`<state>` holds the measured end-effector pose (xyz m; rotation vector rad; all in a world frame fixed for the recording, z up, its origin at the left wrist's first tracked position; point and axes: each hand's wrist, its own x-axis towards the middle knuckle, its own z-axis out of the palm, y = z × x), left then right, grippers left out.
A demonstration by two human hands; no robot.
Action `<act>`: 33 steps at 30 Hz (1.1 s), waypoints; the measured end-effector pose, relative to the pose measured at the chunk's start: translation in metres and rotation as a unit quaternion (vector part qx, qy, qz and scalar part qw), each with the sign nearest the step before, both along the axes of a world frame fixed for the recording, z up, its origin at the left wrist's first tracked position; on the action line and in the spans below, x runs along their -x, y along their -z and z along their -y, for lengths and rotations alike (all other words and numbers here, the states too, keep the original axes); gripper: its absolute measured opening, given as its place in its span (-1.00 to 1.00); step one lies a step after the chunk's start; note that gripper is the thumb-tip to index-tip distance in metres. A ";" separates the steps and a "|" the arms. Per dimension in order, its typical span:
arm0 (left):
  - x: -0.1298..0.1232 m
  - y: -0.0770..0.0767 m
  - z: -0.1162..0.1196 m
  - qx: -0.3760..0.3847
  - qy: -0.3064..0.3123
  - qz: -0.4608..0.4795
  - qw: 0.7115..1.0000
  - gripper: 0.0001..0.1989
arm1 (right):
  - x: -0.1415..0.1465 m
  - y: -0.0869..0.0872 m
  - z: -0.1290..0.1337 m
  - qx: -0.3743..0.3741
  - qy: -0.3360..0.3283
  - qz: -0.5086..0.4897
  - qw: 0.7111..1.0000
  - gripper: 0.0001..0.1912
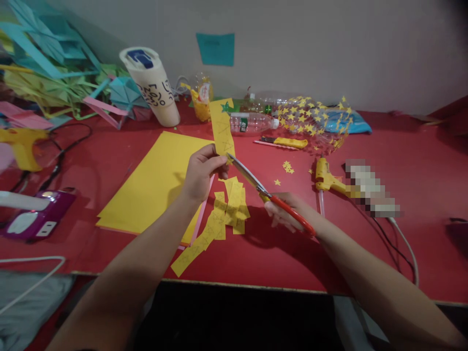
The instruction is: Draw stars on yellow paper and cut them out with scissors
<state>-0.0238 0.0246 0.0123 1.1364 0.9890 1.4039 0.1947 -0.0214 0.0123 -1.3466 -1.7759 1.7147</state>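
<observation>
My left hand [202, 170] pinches the lower end of a yellow paper strip [222, 129] with stars drawn on it, held upright above the table. Closed around the red handles of a pair of scissors [252, 178] is my right hand [283, 209]. The tips of the blades touch or nearly touch the bottom of the strip, beside my left thumb. Below my hands lie several yellow strips [219, 219] with pencilled stars. Small cut-out stars [288, 167] rest to the right of the scissors.
Yellow paper sheets [146, 180] lie at left. A white tumbler [151, 87], a plastic bottle [252, 123], a yellow utility knife [290, 143] and a star-covered clear form [310, 117] stand or lie behind. A glue gun [327, 178] and cords are at right; a purple power strip [40, 214] is left.
</observation>
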 end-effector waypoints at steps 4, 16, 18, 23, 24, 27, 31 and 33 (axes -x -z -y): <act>0.000 0.001 -0.001 -0.002 0.000 0.000 1.000 -0.91 | 0.000 0.001 0.000 -0.008 0.000 0.007 1.000 -0.41; -0.002 0.000 0.002 -0.006 0.011 -0.010 1.000 -0.89 | 0.003 0.006 0.004 -0.003 0.031 -0.007 0.999 -0.43; -0.001 -0.001 0.002 -0.005 -0.006 -0.008 1.000 -0.89 | 0.003 0.006 0.004 -0.003 0.033 -0.012 0.999 -0.43; -0.001 -0.002 0.000 -0.008 -0.015 0.001 1.000 -0.94 | 0.001 0.010 0.003 -0.008 0.026 -0.009 1.000 -0.43; -0.001 -0.002 0.000 -0.008 -0.015 0.005 1.000 -0.94 | 0.000 0.010 0.002 -0.008 0.022 -0.004 1.000 -0.43; -0.001 -0.004 0.000 -0.006 -0.010 0.011 1.000 -0.95 | -0.002 0.010 0.001 -0.016 0.013 0.001 1.000 -0.41; 0.001 -0.006 0.000 -0.007 0.011 -0.001 1.000 -0.95 | -0.004 0.009 0.001 -0.032 -0.004 0.008 0.999 -0.39; 0.002 -0.007 0.000 -0.007 0.016 -0.009 1.000 -0.94 | -0.005 0.009 0.001 -0.037 -0.009 0.009 0.999 -0.37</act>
